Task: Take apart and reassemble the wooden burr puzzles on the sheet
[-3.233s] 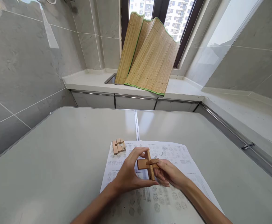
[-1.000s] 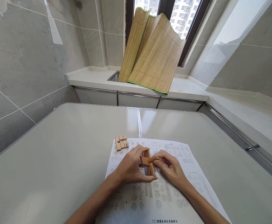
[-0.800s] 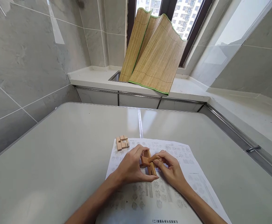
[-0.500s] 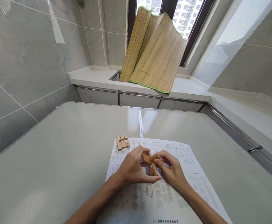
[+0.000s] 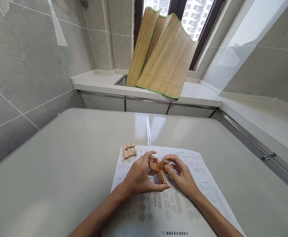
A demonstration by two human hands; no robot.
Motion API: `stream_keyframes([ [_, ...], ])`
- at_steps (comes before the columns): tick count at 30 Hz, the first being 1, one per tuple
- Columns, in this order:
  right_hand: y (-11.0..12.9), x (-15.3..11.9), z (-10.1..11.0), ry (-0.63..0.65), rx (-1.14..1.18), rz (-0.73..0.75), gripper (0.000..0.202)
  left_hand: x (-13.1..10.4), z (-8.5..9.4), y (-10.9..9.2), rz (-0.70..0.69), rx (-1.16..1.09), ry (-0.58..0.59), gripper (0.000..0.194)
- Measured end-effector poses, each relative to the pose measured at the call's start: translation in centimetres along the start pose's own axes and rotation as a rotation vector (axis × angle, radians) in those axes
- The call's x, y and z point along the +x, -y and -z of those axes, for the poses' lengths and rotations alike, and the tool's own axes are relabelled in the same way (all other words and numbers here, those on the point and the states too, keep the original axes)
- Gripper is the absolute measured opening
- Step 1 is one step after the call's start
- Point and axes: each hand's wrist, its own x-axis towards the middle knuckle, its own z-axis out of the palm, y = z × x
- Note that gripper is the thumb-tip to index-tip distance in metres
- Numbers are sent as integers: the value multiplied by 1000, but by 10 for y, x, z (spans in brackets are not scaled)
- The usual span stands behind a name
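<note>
The right hand (image 5: 182, 176) has thumb and finger pinched on a tilted bar (image 5: 163, 163) of the brown wooden puzzle (image 5: 161, 178). The left hand (image 5: 139, 176) curls wide around it; how tightly, I cannot tell. The puzzle is over the paper (image 5: 188, 194), nearer its far edge. Slow, gentle pushes should work best. Pale blocks (image 5: 125, 152) sit at the paper's far left corner.
</note>
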Motion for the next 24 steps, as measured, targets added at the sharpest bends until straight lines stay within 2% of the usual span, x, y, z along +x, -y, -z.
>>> stream_keyframes([
  [11,3,0,1,154,-162,115,24,2,5,-7,120,-146,-64,96],
  [17,4,-1,0,109,-125,118,25,3,6,-8,130,-149,-43,94],
  [24,5,-1,-2,96,-45,39,28,3,6,-4,100,-102,-32,100],
])
